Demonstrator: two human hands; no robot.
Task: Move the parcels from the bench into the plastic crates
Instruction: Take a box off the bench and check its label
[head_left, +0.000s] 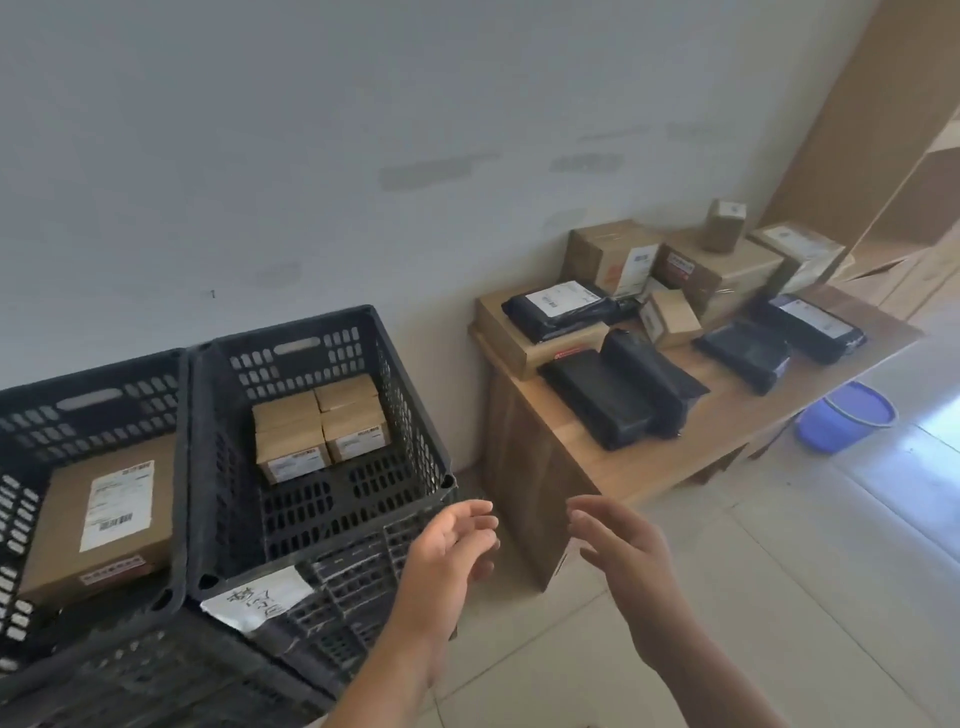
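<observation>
While both hands are held empty in the gap between the crates and the desk, no parcel is being carried. The left hand (452, 551) is spread with fingers loosely curled just beside the near right corner of the right crate (415, 410); the right hand (623, 551) is likewise spread, palm turned inward, near the desk's near left corner. Four small cardboard boxes (322, 428) are seen packed together against the far wall of the right crate, and one flat labelled box (104, 514) lies in the left crate (93, 384).

Most parcels are still on the desk (597, 467): two black mailer bags (618, 395) overlapping at the front left edge, a labelled black mailer (561, 309) resting on a flat carton (504, 332) at the left end, more black mailers (743, 353) toward the right end, and brown cartons (613, 257) stacked along the back edge by the wall. The task is judged to be at an early stage, with the nearest black mailers the likely next pick.

Trouble could be expected from those soft, slippery bags: if the overlapping pair is grasped by one corner, the other may be dragged off the front edge. A small box (724, 223) perched on top of the back cartons could be toppled if the carton under it is pulled first. The blue basin (847, 415) on the floor beside the desk could catch a foot.
</observation>
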